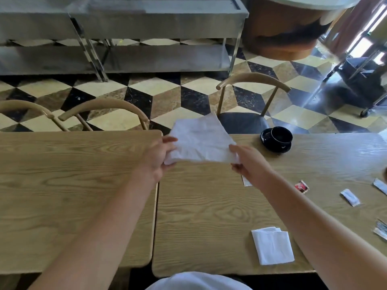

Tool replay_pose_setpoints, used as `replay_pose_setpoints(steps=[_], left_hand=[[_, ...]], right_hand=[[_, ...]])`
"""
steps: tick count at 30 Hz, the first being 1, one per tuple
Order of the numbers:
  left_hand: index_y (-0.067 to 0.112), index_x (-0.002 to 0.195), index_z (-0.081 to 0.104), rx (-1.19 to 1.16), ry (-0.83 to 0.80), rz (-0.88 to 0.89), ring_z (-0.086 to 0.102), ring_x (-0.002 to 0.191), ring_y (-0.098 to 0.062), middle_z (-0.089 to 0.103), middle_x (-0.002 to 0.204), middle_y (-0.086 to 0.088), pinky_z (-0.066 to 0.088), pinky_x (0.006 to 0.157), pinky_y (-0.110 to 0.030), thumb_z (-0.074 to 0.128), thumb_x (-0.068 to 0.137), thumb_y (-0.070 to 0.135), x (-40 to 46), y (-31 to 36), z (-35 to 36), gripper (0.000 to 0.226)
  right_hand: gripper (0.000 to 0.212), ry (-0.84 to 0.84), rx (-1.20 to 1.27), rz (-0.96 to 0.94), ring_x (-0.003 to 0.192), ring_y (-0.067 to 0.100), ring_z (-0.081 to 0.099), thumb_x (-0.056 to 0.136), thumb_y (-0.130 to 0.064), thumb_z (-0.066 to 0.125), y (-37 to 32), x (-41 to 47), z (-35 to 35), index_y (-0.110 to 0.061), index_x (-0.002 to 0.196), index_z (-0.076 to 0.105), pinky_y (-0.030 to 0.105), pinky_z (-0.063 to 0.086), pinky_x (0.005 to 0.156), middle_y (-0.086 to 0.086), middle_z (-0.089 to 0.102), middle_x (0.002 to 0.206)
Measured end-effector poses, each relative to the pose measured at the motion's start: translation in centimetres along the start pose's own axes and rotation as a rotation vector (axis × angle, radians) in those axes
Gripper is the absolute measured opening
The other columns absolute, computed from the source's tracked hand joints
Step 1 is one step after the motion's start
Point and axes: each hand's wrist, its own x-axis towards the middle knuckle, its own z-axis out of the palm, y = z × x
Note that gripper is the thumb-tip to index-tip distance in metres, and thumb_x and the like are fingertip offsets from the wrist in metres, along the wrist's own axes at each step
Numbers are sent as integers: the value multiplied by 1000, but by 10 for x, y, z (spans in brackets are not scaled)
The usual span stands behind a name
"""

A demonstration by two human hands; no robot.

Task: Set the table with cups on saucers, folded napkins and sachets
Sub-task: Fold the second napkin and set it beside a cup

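A white napkin [201, 141] is held spread above the far edge of the wooden tables. My left hand [159, 158] pinches its left corner and my right hand [247, 162] pinches its right corner. A black cup [281, 136] stands on a black saucer [267, 141] at the far side of the right table [209, 216]. A folded white napkin [272, 245] lies near the front edge. A red sachet [302, 186] and white sachets [350, 197] lie scattered to the right. A paper corner [246, 182] shows under my right wrist.
Two wooden tables stand side by side with a narrow gap, the left table [73, 195] bare. Curved-back chairs [253, 80] stand on the far side over a checkered floor. A steel trolley [146, 28] stands behind. More sachets [381, 229] lie at the right edge.
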Motion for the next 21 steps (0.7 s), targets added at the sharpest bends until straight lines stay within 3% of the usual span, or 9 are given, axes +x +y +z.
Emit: replay_pose_setpoints(steps=[3, 6, 9, 11, 14, 15, 16, 18, 21], left_hand=[[15, 89, 64, 96, 54, -200, 65, 68, -21, 68, 87, -8, 50, 46, -26, 56, 91, -4, -22, -85, -21, 22], [8, 86, 63, 178, 23, -454, 59, 73, -25, 63, 86, -15, 47, 56, -29, 53, 89, -12, -55, -166, -45, 22], [1, 84, 63, 161, -8, -619, 55, 80, -30, 57, 88, -19, 47, 65, -34, 51, 87, -16, -84, -214, -65, 22], [1, 86, 64, 108, -3, -704, 57, 79, -32, 58, 87, -20, 51, 63, -34, 53, 87, -13, -94, -226, -73, 18], [5, 86, 65, 102, 26, -750, 57, 61, -26, 58, 73, -14, 48, 49, -26, 55, 89, -6, -96, -230, -77, 15], [6, 86, 65, 102, 29, -744, 57, 58, -24, 59, 71, -12, 48, 49, -26, 56, 89, -3, -93, -228, -77, 14], [7, 87, 65, 92, 30, -732, 58, 57, -23, 60, 69, -11, 49, 49, -28, 56, 90, -2, -89, -226, -77, 13], [8, 88, 65, 61, 44, -702, 61, 53, -21, 64, 64, -9, 50, 47, -28, 56, 92, 0, -80, -218, -77, 13], [8, 92, 64, 0, 66, -641, 60, 44, -16, 64, 58, -8, 50, 42, -25, 57, 93, 0, -59, -204, -72, 11]], right_hand=[[17, -11, -227, 126, 50, 12, 51, 95, -20, 61, 81, -23, -12, -11, 81, 66, 25, 41, 48, 2, 57, 70], [21, -53, -477, 320, 46, 16, 49, 92, -22, 63, 160, -52, -28, -12, 74, 64, 25, 34, 49, 2, 55, 60], [21, -67, -499, 509, 42, 16, 46, 89, -22, 69, 207, -76, -38, -12, 72, 64, 22, 33, 46, 3, 53, 56], [19, -66, -423, 607, 42, 14, 45, 88, -17, 70, 223, -85, -39, -11, 73, 60, 21, 36, 46, 2, 51, 56], [12, -96, -414, 611, 41, 11, 46, 87, -9, 68, 227, -86, -39, -7, 78, 60, 21, 37, 45, -2, 50, 51], [6, -104, -421, 584, 41, 11, 46, 87, -8, 67, 222, -85, -37, -3, 86, 64, 21, 36, 45, -1, 51, 53], [15, -105, -438, 551, 42, 11, 47, 87, -8, 66, 219, -82, -36, 0, 100, 66, 20, 36, 45, 1, 52, 57], [32, -87, -462, 480, 45, 12, 51, 88, -10, 66, 207, -75, -34, -15, 120, 62, 20, 38, 44, 3, 58, 61], [30, -74, -421, 417, 49, 12, 56, 91, -12, 64, 189, -56, -30, -22, 119, 64, 21, 41, 46, 4, 64, 64]])
